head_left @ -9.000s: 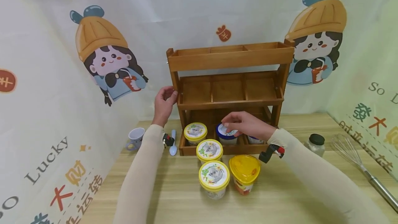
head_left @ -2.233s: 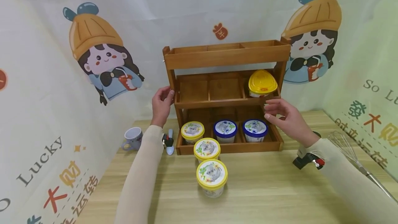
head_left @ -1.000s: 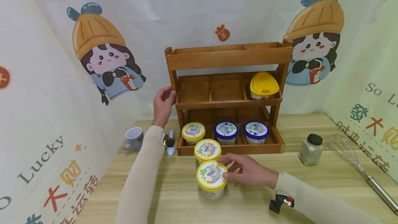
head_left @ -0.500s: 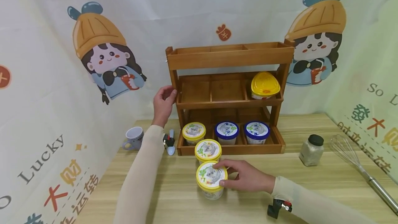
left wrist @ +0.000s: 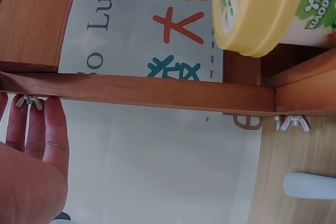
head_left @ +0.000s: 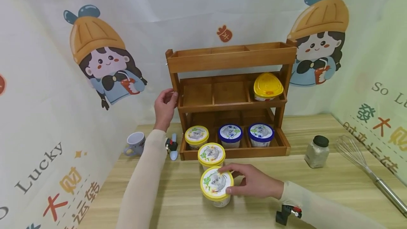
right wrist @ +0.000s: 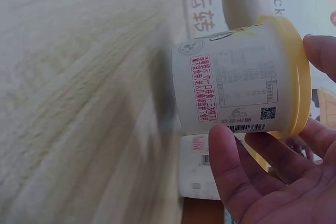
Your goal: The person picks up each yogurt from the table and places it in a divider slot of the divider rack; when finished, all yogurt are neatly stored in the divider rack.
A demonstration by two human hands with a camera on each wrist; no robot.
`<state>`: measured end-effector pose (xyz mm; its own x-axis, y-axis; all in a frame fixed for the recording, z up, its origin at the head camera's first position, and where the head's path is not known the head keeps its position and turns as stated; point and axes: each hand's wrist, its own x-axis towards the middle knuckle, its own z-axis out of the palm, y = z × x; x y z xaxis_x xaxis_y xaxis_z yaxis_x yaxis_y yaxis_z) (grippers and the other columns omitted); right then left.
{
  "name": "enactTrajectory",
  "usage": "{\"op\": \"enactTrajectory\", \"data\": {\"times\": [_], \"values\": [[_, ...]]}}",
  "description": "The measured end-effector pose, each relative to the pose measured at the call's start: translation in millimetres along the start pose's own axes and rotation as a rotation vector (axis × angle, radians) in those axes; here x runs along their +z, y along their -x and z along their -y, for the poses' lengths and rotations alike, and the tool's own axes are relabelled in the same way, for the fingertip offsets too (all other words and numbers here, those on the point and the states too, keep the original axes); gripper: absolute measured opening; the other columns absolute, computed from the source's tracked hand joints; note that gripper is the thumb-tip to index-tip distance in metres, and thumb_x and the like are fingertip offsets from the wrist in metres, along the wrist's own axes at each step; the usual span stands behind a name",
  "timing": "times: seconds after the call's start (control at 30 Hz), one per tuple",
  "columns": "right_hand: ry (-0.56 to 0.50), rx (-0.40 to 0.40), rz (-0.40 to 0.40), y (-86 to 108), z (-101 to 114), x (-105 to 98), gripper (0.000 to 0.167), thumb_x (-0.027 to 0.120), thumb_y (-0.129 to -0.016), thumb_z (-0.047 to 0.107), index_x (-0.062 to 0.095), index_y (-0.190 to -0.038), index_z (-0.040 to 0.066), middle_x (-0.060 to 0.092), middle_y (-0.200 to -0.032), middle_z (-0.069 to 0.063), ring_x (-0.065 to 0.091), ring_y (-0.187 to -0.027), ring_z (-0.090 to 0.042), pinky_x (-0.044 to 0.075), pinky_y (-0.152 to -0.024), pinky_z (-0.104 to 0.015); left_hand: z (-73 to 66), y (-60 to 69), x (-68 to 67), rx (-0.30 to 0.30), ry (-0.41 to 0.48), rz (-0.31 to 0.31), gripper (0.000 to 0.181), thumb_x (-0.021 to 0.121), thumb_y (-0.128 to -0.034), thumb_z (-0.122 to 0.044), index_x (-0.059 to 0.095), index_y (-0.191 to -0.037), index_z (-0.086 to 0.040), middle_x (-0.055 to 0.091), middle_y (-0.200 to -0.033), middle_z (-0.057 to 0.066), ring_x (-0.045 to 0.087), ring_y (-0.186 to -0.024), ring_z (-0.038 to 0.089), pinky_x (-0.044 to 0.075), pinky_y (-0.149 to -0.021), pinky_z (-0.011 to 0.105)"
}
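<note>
A white tub with a yellow lid (head_left: 217,183) is gripped by my right hand (head_left: 254,182), thumb and fingers around its right side. The right wrist view shows that tub's printed wall (right wrist: 231,82); its base looks slightly off the table. Just behind it stands a second yellow-lidded tub (head_left: 211,154). At the wooden rack's (head_left: 230,107) left post, my left hand (head_left: 163,110) touches the side with fairly straight fingertips, beside a wing nut (left wrist: 30,101). The rack's bottom tier holds another yellow-lidded tub (head_left: 196,135) and two blue-lidded tubs (head_left: 230,132).
A yellow triangular-lidded cup (head_left: 268,86) sits in the middle tier's right compartment. Left of the rack are a mug (head_left: 136,142) and a pale blue spoon (head_left: 173,154). To the right stand a black-capped jar (head_left: 317,152) and a whisk (head_left: 365,167).
The yellow triangular-lidded cup went from the table to the rack's middle tier. My right hand then came down to the front yellow-lidded tub, took hold and raised it slightly. My left hand stayed put.
</note>
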<state>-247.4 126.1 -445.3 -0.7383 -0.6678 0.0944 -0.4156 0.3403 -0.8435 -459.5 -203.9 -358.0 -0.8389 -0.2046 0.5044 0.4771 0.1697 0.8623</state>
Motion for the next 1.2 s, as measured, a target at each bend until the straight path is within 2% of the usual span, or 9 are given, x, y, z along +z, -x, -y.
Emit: {"op": "enactTrajectory", "data": {"times": [0.1,0.3,0.53,0.67,0.77,0.9,1.2], "values": [[0.003,-0.003,-0.003,2.6,6.4,-2.8,0.052,0.078,-0.097,0.031,0.061,-0.145,0.023,0.061,-0.148,-0.006,0.063,-0.118,-0.02,0.063,-0.08,-0.03,0.1,0.1,-2.7,-0.017,0.001,0.008,0.039,0.07,-0.1035,-0.035,0.067,-0.134,-0.012,0.07,-0.118,0.004,0.067,-0.102,0.011,0.064,-0.083,0.026],[0.023,-0.029,-0.033,7.1,17.5,-10.7,0.053,0.077,-0.098,0.031,0.059,-0.147,0.022,0.062,-0.146,-0.006,0.062,-0.117,-0.022,0.063,-0.08,-0.03,-0.9,1.2,-3.1,-0.031,-0.031,0.028,0.038,0.068,-0.1046,-0.035,0.065,-0.136,-0.013,0.069,-0.118,0.004,0.066,-0.102,0.012,0.065,-0.089,0.035],[0.068,-0.053,-0.083,9.4,33.8,-24.4,0.053,0.076,-0.099,0.031,0.058,-0.148,0.021,0.06,-0.15,-0.008,0.061,-0.118,-0.028,0.062,-0.08,-0.031,0.5,1.4,-2.1,-0.034,-0.031,0.007,0.037,0.068,-0.105,-0.034,0.066,-0.136,-0.015,0.069,-0.12,0.006,0.066,-0.103,0.013,0.063,-0.084,0.025],[0.103,-0.092,-0.136,11.0,42.6,-36.2,0.055,0.075,-0.1,0.029,0.055,-0.15,0.016,0.06,-0.15,-0.01,0.064,-0.118,-0.025,0.063,-0.08,-0.03,-0.4,1.1,-2.3,-0.026,-0.031,0.009,0.038,0.068,-0.1047,-0.036,0.066,-0.136,-0.015,0.069,-0.121,0.007,0.067,-0.105,0.014,0.064,-0.085,0.026],[0.125,-0.134,-0.188,12.0,48.0,-46.3,0.056,0.074,-0.101,0.025,0.054,-0.151,0.012,0.06,-0.15,-0.013,0.066,-0.112,-0.02,0.063,-0.08,-0.029,-1.7,0.9,-1.7,-0.023,-0.032,0.014,0.038,0.068,-0.105,-0.036,0.066,-0.136,-0.015,0.069,-0.122,0.008,0.067,-0.107,0.015,0.064,-0.086,0.027],[0.131,-0.187,-0.233,11.6,56.1,-57.7,0.058,0.074,-0.101,0.02,0.052,-0.152,0.009,0.06,-0.148,-0.016,0.068,-0.109,-0.016,0.064,-0.083,-0.028,-2.8,1.2,-2.2,-0.021,-0.042,0.01,0.037,0.067,-0.1056,-0.035,0.066,-0.136,-0.014,0.07,-0.122,0.008,0.067,-0.106,0.014,0.063,-0.084,0.024],[0.165,-0.209,-0.288,4.1,71.9,-77.7,0.06,0.074,-0.101,0.022,0.049,-0.154,0.01,0.063,-0.141,-0.013,0.067,-0.111,-0.024,0.064,-0.085,-0.029,-1.6,0.9,-1.9,-0.021,-0.026,0.014,0.037,0.068,-0.105,-0.034,0.066,-0.135,-0.013,0.069,-0.119,0.005,0.066,-0.103,0.012,0.063,-0.083,0.024]]}}
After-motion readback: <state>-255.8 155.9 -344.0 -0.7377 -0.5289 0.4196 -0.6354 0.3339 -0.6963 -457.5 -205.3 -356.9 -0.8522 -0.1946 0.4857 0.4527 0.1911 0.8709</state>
